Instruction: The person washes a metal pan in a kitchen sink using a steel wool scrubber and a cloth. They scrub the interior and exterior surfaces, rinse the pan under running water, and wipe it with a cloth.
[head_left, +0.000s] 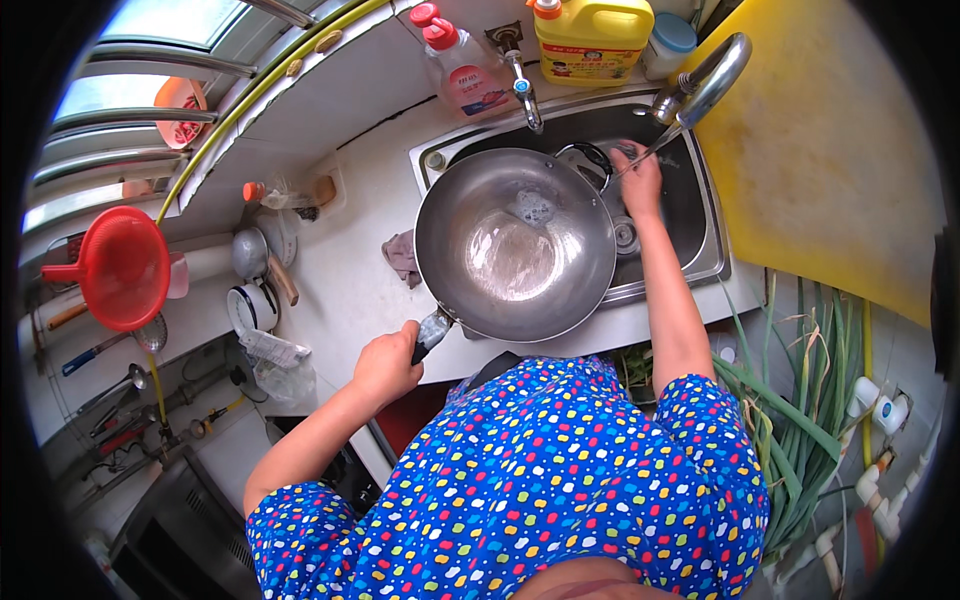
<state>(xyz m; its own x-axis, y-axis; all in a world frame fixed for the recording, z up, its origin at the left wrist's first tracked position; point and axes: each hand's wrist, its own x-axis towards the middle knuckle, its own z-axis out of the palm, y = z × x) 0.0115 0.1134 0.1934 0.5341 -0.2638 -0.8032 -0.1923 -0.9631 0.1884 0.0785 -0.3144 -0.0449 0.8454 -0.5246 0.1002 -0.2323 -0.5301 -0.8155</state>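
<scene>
A large metal wok (517, 300) rests over the left part of the sink (716, 247) and the counter edge, with a small foamy patch inside. My left hand (384, 361) grips the wok's long handle (433, 330) at its lower left. My right hand (637, 176) is inside the sink, right of the wok's black loop handle (592, 156), under the curved metal faucet (712, 82). Its fingers are bent around something dark and wiry, perhaps a scouring pad; a thin stream of water passes by the hand. A sink drain (624, 235) shows below it.
A pump bottle (472, 79), a small tap (524, 90) and a yellow jug (592, 37) stand behind the sink. A cloth (403, 256) lies left of the wok. A yellowed board (832, 150) and green onions (810, 405) are at right; a red strainer (126, 268) hangs left.
</scene>
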